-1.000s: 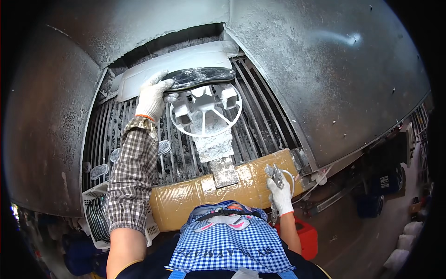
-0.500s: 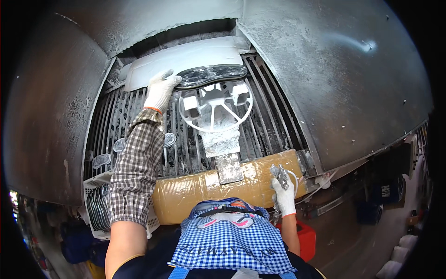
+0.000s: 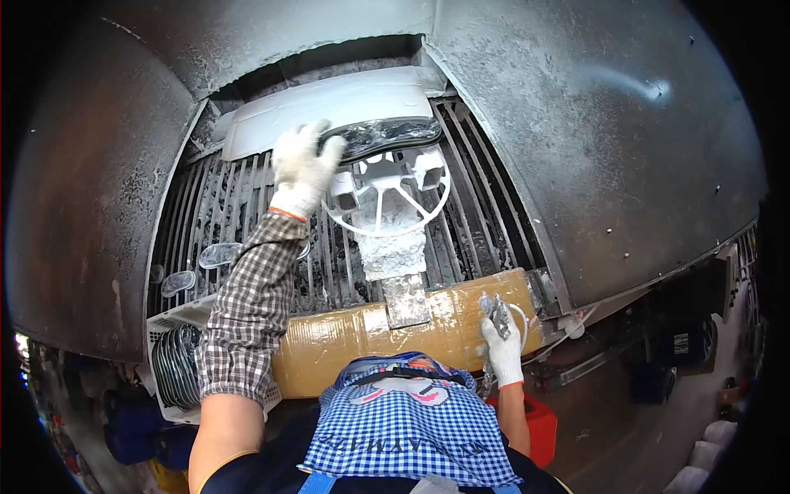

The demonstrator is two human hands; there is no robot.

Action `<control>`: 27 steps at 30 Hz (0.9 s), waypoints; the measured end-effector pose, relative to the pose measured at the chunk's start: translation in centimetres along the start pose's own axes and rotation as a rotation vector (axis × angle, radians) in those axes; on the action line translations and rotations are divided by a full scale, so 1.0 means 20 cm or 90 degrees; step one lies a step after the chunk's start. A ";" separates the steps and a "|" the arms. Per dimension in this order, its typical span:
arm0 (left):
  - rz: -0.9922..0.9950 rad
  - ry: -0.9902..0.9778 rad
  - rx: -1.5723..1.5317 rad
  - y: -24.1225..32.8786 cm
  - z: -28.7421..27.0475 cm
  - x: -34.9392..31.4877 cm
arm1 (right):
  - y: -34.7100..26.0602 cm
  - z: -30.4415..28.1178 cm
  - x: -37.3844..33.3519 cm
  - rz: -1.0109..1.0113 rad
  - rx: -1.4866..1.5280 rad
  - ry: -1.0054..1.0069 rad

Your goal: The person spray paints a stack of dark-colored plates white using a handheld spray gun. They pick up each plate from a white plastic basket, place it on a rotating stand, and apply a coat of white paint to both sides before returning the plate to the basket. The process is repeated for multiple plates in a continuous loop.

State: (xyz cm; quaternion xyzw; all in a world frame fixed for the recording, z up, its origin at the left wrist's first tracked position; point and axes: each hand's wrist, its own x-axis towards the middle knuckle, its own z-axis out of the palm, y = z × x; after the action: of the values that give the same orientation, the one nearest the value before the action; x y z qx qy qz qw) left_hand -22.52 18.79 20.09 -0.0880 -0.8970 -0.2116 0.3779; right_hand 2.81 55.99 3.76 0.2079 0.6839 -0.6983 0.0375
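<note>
My left hand (image 3: 303,166), in a white knit glove, is at the left end of a dark, glossy, curved panel (image 3: 383,135). Its fingers are apart, and the thumb side covers the panel's tip; whether they touch I cannot tell. The panel lies across the far side of a white spoked wheel-shaped stand (image 3: 379,201) with square blocks on it. Down at the right, my gloved right hand (image 3: 502,350) is closed around a paint-crusted spray gun (image 3: 496,311), over the tape-covered front ledge (image 3: 337,342). A white hose (image 3: 523,318) curves beside the gun.
Slatted grating (image 3: 485,206) lies under the stand, between tall metal side walls (image 3: 601,148). A white sheet (image 3: 329,103) leans at the back. Small clear oval pieces (image 3: 178,284) rest on the left slats. A white basket (image 3: 169,403) holds several dark-rimmed pieces at lower left.
My left hand has shifted slightly right and its fingers have spread at the panel's end. The panel has barely moved. My right hand stays low with the spray gun.
</note>
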 end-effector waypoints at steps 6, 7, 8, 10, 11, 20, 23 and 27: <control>0.137 -0.165 0.076 0.27 0.13 0.04 | 0.10 0.01 0.09 -0.187 -0.049 -0.012; 0.139 -0.168 0.072 0.29 0.15 0.05 | 0.09 0.00 0.10 -0.184 -0.054 -0.014; 0.131 -0.170 0.085 0.30 0.17 0.05 | 0.10 0.00 0.11 -0.181 -0.060 -0.016; 0.118 -0.174 0.091 0.29 0.21 0.06 | 0.12 -0.01 0.11 -0.171 -0.050 -0.017; 0.114 -0.176 0.084 0.28 0.24 0.06 | 0.12 -0.02 0.10 -0.176 -0.055 -0.011; 0.165 -0.171 -0.012 0.13 0.25 0.03 | 0.08 -0.02 0.06 -0.157 -0.036 -0.024; 0.175 -0.191 -0.022 0.13 0.20 0.01 | -0.01 0.03 0.03 -0.182 -0.033 -0.020; 0.211 -0.190 -0.056 0.16 0.10 -0.03 | -0.12 0.05 0.03 -0.228 -0.055 -0.065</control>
State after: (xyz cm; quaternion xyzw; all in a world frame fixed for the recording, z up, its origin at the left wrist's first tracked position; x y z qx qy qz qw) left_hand -22.44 22.46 19.47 -0.2809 -0.9061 -0.1698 0.2668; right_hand 1.31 55.24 5.78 0.0452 0.7363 -0.6737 -0.0436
